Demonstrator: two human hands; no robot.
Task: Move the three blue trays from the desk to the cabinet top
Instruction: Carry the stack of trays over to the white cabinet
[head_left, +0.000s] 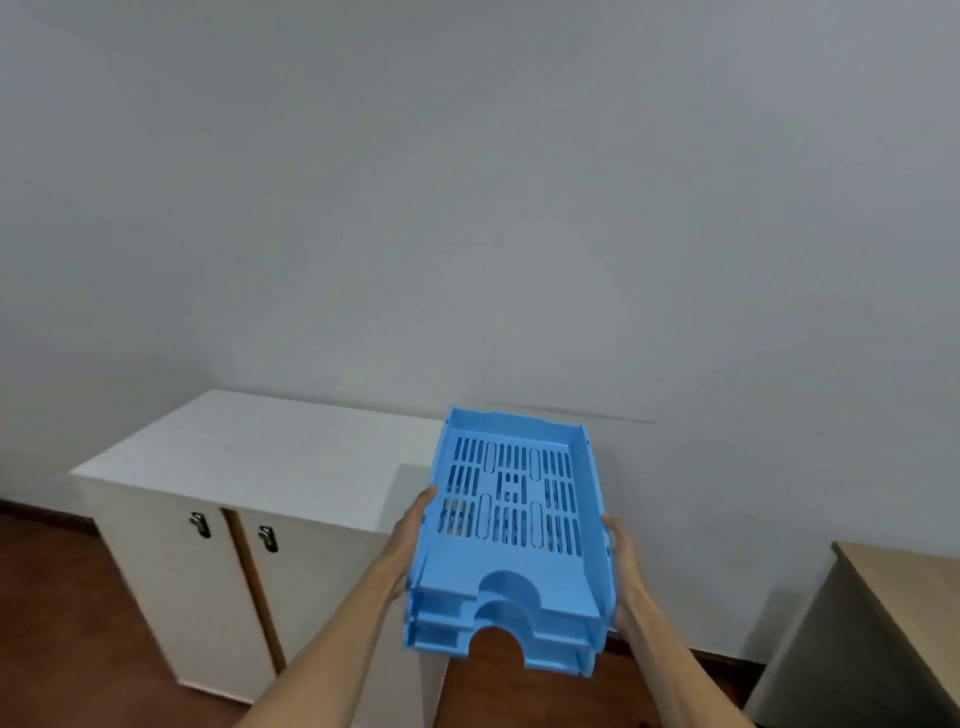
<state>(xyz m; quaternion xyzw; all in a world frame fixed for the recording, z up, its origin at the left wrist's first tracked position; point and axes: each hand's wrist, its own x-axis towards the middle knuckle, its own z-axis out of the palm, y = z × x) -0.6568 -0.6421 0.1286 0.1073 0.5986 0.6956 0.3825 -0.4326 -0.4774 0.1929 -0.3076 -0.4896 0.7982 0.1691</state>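
A nested stack of three light blue slotted trays (511, 577) hangs in the air between my hands, over the right end of the white cabinet top (249, 447) and partly past its right edge. My left hand (413, 530) grips the stack's left wall. My right hand (621, 556) grips its right wall. The stack is roughly level, its curved cut-out front edge facing me. The lower two trays show only at the front.
The white cabinet has two doors with dark handles (200, 524) and stands against a grey wall (467, 208). A beige desk corner (904, 587) is at the lower right. Red-brown floor (62, 597) lies to the left and between cabinet and desk.
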